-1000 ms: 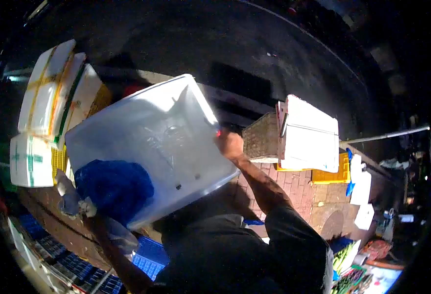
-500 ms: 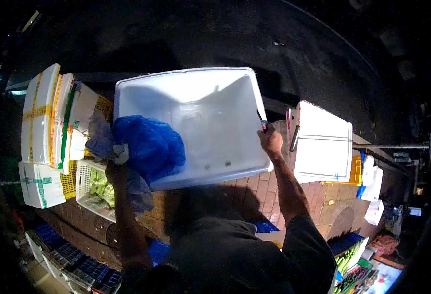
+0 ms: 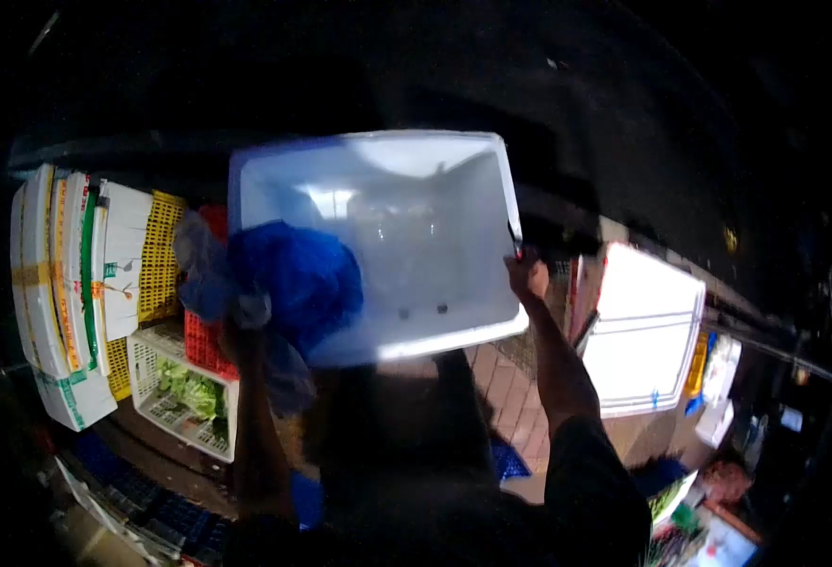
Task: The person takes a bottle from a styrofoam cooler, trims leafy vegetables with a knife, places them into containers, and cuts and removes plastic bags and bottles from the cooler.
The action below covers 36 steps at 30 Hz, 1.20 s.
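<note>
A large white tub [image 3: 406,246] is in front of me, its open top facing up, with shiny water-like reflections inside. A blue plastic bag [image 3: 302,283] bulges over its left part. My left hand [image 3: 240,338], in shadow at the tub's left edge, is closed on bunched grey see-through plastic bags [image 3: 203,269] next to the blue one. Whether it also grips the blue bag or the rim, I cannot tell. At the tub's right rim, my right hand [image 3: 529,276] is closed around a slim black tool with a red spot [image 3: 516,249]; its kind is unclear.
White foam boxes [image 3: 42,274] and a yellow crate [image 3: 161,255] stand on the left. A white crate of leafy greens [image 3: 184,392] and a red crate [image 3: 210,345] are near my left arm. Right of the tub lies a white foam lid or box [image 3: 644,331]. Brick paving [image 3: 510,392] shows below.
The tub and both hands have shifted slightly right in view. More of the red crate now shows on the left. The white foam piece sits lower and further right. Both hands keep their grips.
</note>
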Available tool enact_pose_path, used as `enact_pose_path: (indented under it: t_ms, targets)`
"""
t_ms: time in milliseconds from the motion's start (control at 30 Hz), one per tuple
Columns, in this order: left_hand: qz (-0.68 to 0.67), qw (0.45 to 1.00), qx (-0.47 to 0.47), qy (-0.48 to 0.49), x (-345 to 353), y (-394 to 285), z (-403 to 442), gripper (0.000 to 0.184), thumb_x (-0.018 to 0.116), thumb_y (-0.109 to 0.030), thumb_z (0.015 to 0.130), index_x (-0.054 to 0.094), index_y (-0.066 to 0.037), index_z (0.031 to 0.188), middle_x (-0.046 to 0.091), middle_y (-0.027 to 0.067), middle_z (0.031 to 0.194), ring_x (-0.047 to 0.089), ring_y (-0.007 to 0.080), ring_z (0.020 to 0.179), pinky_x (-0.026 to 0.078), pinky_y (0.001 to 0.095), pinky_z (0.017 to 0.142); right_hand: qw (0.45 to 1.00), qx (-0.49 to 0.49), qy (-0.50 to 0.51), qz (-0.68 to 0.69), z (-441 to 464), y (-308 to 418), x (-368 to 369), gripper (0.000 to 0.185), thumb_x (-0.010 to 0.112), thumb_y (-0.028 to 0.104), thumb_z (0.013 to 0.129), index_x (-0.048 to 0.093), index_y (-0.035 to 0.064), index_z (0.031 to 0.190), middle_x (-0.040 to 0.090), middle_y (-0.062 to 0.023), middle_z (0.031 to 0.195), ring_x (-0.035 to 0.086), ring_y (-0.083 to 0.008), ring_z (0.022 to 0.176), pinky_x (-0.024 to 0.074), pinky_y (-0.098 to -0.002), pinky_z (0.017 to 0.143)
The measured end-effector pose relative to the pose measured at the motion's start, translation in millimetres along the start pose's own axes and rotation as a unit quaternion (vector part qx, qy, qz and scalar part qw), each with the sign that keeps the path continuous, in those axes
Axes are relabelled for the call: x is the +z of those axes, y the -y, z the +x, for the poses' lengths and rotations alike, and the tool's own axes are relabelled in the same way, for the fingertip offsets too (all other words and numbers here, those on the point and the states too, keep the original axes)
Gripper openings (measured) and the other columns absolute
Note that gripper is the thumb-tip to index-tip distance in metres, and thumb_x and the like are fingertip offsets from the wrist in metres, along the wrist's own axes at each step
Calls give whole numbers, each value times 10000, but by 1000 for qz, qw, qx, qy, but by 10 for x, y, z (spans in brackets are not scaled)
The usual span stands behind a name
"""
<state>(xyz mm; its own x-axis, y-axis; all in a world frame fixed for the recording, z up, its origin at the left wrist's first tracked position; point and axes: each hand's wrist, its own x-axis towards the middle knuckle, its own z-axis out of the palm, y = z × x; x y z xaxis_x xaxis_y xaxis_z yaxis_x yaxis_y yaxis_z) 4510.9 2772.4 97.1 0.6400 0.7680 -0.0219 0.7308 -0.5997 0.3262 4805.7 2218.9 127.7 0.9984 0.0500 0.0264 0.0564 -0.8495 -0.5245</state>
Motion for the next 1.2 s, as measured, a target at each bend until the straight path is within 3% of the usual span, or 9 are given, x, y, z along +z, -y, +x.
enact_pose_path:
  t_ms: [67,100,200,233,333,400,600,967,1200]
  targets:
    - [-133,990,-4,-54,-259,-135,-646,482,662,-309,815,597,-8,1185,666,196,1087,613,363,1022,484,473,872,997,-65,-35,-33,-220,-242,41,318,663,388,769,617,90,870,639,-187,755,628,-415,738,466,-508,624]
    - [-186,981,-11,-61,-496,-111,-1196,477,662,-315,821,602,1,1174,664,186,1097,608,348,1032,482,462,883,990,57,95,-89,-370,-523,49,340,693,410,762,616,95,861,605,-162,719,608,-347,678,452,-482,606]
    - [-622,765,-157,-62,-51,607,-1838,444,666,-341,841,635,-5,1131,654,162,1119,593,335,1036,476,441,887,999,6,38,24,-630,-513,-145,355,736,361,773,595,51,869,539,-139,701,544,-254,671,443,-422,620]
    - [-411,902,-64,-114,-17,578,-2063,418,648,-328,863,636,-5,1129,650,165,1126,591,346,1034,473,444,894,998,-5,21,64,-730,-613,-97,362,751,345,776,588,36,872,518,-131,695,523,-223,668,440,-402,625]
    - [-284,954,-97,-25,-310,261,-2513,416,646,-325,866,635,-6,1133,649,163,1131,589,345,1039,471,443,897,997,-6,57,50,-1056,-900,-345,430,724,390,795,634,21,997,619,-172,794,578,-265,731,472,-386,697]
    - [-278,954,-112,-4,-263,-354,-2342,415,644,-323,867,633,-7,1136,648,162,1134,588,345,1041,470,442,899,997,-55,44,23,-26,-877,-140,410,697,394,817,642,37,1011,619,-162,796,570,-266,742,483,-407,725]
    - [-308,940,-142,39,-675,-580,-3234,413,638,-317,873,630,-9,1146,645,159,1143,584,343,1050,465,439,906,976,-192,-60,85,167,-2176,175,365,743,328,782,625,19,935,666,-116,836,577,-275,780,475,-402,730]
    - [-345,918,-183,73,-650,-1076,-3794,408,628,-307,882,623,-12,1163,639,154,1160,578,339,1067,457,434,918,990,-89,87,-71,997,-2416,68,483,734,288,772,571,37,1151,632,-131,905,578,-307,860,477,-393,771]
    - [-342,918,-183,76,-406,-1133,-3853,405,622,-301,888,618,-14,1174,635,151,1170,573,337,1077,452,431,926,956,-270,105,-45,827,-2084,23,428,663,207,791,554,37,1167,634,-148,915,580,-310,815,474,-412,740]
